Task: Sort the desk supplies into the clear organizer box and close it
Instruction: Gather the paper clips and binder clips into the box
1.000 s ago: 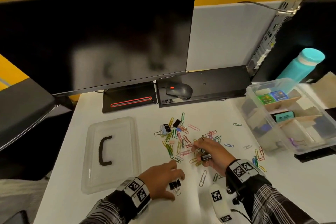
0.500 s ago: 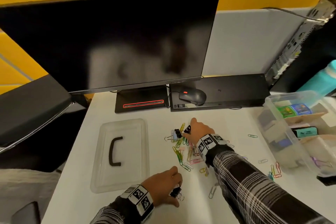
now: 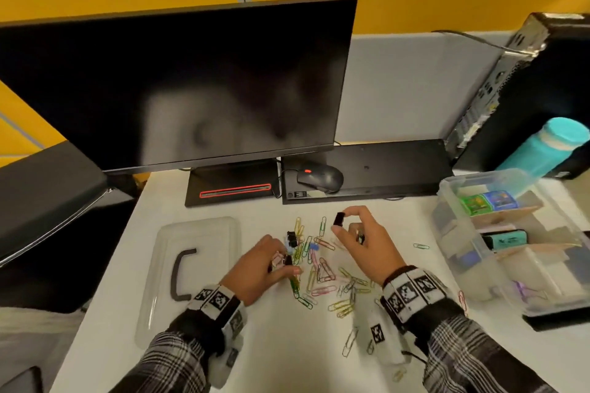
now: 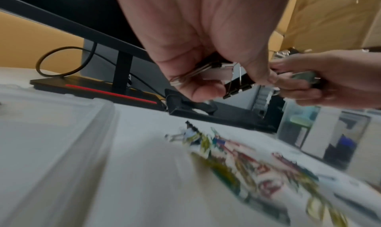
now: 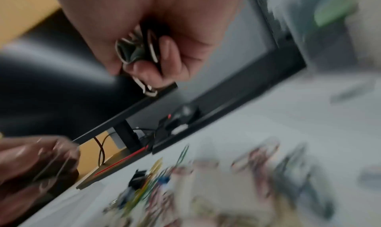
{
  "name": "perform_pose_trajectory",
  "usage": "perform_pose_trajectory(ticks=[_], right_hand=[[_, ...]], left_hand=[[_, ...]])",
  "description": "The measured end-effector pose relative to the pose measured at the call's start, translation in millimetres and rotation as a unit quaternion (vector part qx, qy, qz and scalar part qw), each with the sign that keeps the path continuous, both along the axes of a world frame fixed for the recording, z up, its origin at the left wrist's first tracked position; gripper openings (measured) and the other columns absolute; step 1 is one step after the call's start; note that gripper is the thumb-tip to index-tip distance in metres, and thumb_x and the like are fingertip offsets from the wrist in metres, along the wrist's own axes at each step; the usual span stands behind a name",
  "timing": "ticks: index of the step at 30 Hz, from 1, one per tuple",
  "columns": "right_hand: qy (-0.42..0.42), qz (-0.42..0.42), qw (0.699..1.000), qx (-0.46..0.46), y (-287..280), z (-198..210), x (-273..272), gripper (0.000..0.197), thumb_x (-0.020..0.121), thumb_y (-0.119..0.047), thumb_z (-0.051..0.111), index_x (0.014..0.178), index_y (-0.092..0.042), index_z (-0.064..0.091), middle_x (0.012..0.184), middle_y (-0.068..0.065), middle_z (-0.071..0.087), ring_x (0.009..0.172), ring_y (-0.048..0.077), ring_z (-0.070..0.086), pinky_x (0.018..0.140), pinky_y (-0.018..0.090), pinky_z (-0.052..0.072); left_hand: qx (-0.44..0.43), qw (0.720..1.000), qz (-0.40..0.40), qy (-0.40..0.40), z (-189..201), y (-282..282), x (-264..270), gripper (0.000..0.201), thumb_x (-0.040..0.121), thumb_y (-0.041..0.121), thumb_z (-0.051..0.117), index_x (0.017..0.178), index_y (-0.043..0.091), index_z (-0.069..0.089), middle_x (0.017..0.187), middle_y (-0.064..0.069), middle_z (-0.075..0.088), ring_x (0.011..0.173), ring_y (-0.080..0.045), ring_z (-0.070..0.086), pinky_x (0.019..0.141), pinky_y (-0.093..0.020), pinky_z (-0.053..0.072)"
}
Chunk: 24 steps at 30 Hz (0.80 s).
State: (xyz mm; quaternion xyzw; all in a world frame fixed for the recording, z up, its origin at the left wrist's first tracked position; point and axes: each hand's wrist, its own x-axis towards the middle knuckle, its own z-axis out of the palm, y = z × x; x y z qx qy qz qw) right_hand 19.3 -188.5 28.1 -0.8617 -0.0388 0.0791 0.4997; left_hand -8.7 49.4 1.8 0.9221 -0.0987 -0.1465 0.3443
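A pile of coloured paper clips (image 3: 321, 268) and a few binder clips (image 3: 291, 238) lies mid-desk. My left hand (image 3: 284, 262) is at the pile's left edge and grips several binder clips, a pale one (image 4: 216, 74) and a black one (image 4: 237, 85). My right hand (image 3: 340, 226) hovers over the pile's far right. Its thumb and forefinger pinch a black binder clip (image 3: 338, 219), and more clips (image 5: 140, 51) are tucked in its palm. The clear organizer box (image 3: 447, 188) stands open at the right with items in its compartments. Its lid (image 3: 207, 233), with a black handle, lies flat at the left.
A monitor (image 3: 178, 89), its stand, a mouse (image 3: 321, 177) and a black keyboard (image 3: 383, 169) line the desk's back. A teal bottle (image 3: 542, 150) and a computer tower stand behind the box. Stray paper clips (image 3: 349, 341) lie near the front edge.
My right hand drew back from the pile's far side and lifted a black binder clip. My left hand moved forward from the front of the desk to the pile's left edge, still holding clips.
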Motion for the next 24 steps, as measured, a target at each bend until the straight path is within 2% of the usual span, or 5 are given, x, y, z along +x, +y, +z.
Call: perform_pose_trajectory(ticks=[6,10,16,19,24], right_hand=[[-0.207,-0.118,0.962,-0.133,-98.0,44.7,-42.3,0.040,0.086,-0.043,0.051,0.117,-0.022,0.038,0.072,-0.005,0.057,0.053,0.009,0.054,0.047,0.022,0.043],[-0.150,-0.220,0.944,-0.194,-166.8,38.1,-55.9,0.039,0.088,-0.034,0.057,0.117,-0.014,0.039,0.087,-0.003,0.054,0.064,0.018,0.053,0.058,0.028,0.043],[-0.035,-0.105,0.950,-0.293,-201.4,20.9,-66.7,0.008,0.091,-0.035,0.046,0.092,-0.028,0.042,0.071,-0.007,0.055,0.057,0.004,0.050,0.047,0.020,0.033],[0.002,-0.054,0.943,-0.329,-205.1,30.8,-61.6,0.019,0.094,-0.036,0.039,0.083,-0.027,0.052,0.068,-0.005,0.053,0.056,0.011,0.047,0.050,0.027,0.035],[-0.100,-0.117,0.940,-0.303,-244.9,36.8,-52.7,0.015,0.090,-0.029,0.048,0.084,-0.023,0.060,0.082,-0.003,0.063,0.073,0.014,0.054,0.061,0.029,0.046]], left_hand=[[-0.060,0.997,0.032,-0.043,23.5,-50.9,20.0,0.044,0.073,0.061,0.054,0.097,0.024,0.055,0.096,0.007,0.052,0.082,-0.006,0.056,0.073,-0.024,0.049],[-0.046,0.998,0.013,-0.043,21.8,-89.2,21.2,0.052,0.069,0.072,0.049,0.098,0.028,0.054,0.096,0.011,0.051,0.082,-0.006,0.056,0.075,-0.026,0.051],[-0.026,0.998,-0.016,-0.050,20.8,-137.8,10.6,0.046,0.075,0.068,0.050,0.098,0.028,0.054,0.096,0.012,0.050,0.079,-0.004,0.054,0.072,-0.023,0.049],[-0.014,0.998,-0.029,-0.047,20.9,-155.8,4.8,0.041,0.078,0.066,0.051,0.098,0.029,0.053,0.095,0.014,0.049,0.079,-0.001,0.052,0.068,-0.018,0.043],[-0.029,0.998,-0.037,-0.043,28.5,-185.7,-8.9,0.043,0.077,0.066,0.051,0.098,0.028,0.053,0.096,0.014,0.049,0.084,0.002,0.052,0.070,-0.013,0.043]])
